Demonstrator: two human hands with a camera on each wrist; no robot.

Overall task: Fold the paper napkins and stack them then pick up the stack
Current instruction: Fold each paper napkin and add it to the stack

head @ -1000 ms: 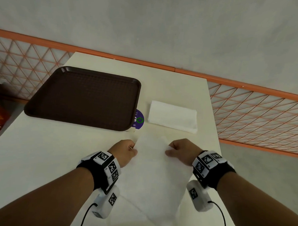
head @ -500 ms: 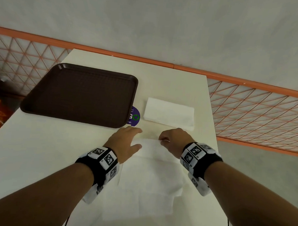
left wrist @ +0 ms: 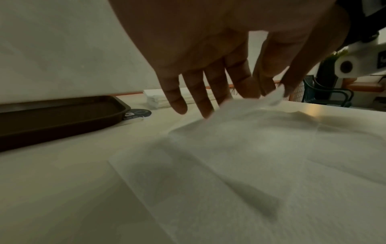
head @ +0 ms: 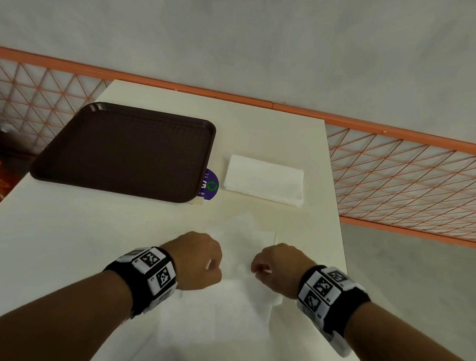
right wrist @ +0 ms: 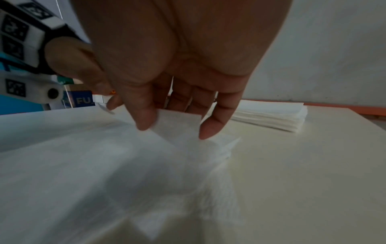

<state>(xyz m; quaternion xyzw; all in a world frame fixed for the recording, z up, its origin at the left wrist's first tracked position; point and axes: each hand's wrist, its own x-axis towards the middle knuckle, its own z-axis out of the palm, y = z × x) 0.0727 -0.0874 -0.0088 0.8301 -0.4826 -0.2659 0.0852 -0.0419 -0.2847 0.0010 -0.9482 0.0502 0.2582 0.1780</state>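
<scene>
From the head view, we see our left hand and right hand side by side over a loose napkin spread on the bench near its front edge, each pinching part of the paper. We judge this is so the far edge can be drawn toward us evenly to make a fold. The folded stack waits toward the far right corner, well apart, ready to receive the next napkin. A brown tray sits toward the far left corner with a purple sticker at its corner; neither blocks the fold.

From the left wrist view, thumb and forefinger nip a raised corner of the napkin, other fingers extended and hanging loose above the bench.

From the right wrist view, thumb and fingers pinch a lifted flap of the napkin, the stack behind, nothing between them.
</scene>
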